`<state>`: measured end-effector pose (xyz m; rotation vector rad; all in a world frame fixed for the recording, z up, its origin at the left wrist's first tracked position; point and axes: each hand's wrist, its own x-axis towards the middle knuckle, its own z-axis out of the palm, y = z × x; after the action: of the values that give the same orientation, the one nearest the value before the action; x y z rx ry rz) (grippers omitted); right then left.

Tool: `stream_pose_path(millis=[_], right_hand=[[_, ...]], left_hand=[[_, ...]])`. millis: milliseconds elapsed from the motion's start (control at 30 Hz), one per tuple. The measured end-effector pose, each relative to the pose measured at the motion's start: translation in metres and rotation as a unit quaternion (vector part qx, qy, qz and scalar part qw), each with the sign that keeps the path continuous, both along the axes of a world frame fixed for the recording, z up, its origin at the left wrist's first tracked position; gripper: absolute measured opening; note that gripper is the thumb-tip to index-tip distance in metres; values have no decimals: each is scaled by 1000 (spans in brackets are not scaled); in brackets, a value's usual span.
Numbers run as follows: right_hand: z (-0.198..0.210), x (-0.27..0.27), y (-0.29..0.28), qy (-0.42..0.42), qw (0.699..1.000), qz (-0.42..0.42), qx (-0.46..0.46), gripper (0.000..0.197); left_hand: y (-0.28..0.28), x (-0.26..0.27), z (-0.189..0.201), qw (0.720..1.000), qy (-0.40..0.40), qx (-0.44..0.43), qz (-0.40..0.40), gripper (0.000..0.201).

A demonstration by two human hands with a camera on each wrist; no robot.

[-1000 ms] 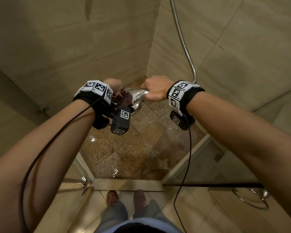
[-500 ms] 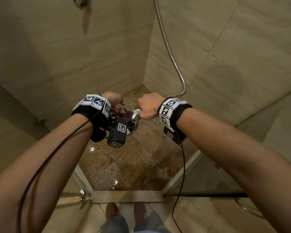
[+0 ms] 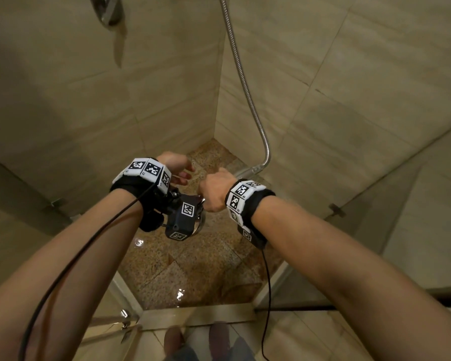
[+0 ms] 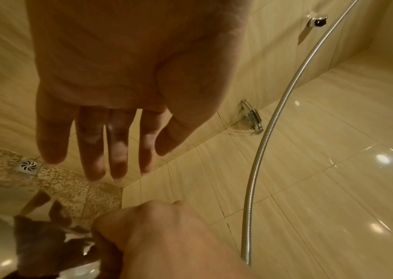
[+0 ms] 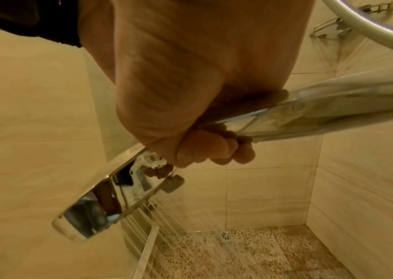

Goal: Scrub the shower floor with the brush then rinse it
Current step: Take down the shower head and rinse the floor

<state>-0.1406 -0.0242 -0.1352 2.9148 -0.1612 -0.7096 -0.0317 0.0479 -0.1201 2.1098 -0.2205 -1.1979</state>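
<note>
My right hand (image 3: 214, 191) grips the handle of a chrome shower head (image 5: 310, 113). Its square spray face (image 5: 100, 203) points down, and thin streams of water fall toward the speckled stone shower floor (image 5: 250, 254). In the head view the shower head (image 3: 200, 222) is mostly hidden behind my left wrist camera. My left hand (image 3: 179, 169) hovers just left of it with straight, wet fingers (image 4: 95, 151) and holds nothing. The floor (image 3: 193, 269) is wet and shiny. No brush is in view.
A metal hose (image 3: 248, 95) runs up the right tiled wall. A square drain (image 4: 28, 166) sits at the floor's edge by the wall. A chrome fitting (image 3: 107, 9) is high on the left wall, a corner shelf (image 4: 250, 117) above. A raised threshold (image 3: 193, 315) lies before my feet.
My left hand has come off the shower head and opened its fingers. Both hands now sit lower in the head view, and more of the walls shows above them.
</note>
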Motion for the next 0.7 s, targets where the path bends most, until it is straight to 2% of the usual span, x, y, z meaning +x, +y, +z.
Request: stream_pose_path(millis=[167, 233, 467, 700], right_hand=[[-5, -3, -1, -6, 1000, -23, 0, 17], [-4, -2, -3, 3, 1000, -21, -9, 18], [-4, -3, -8, 18, 999, -38, -10, 8], [-7, -5, -8, 20, 999, -47, -13, 14]], left_hand=[[1, 1, 1, 1000, -5, 1, -7, 15], [2, -1, 3, 1000, -4, 3, -5, 8], [9, -2, 0, 1000, -7, 1, 5, 13], [11, -3, -1, 1000, -12, 3, 2, 9]])
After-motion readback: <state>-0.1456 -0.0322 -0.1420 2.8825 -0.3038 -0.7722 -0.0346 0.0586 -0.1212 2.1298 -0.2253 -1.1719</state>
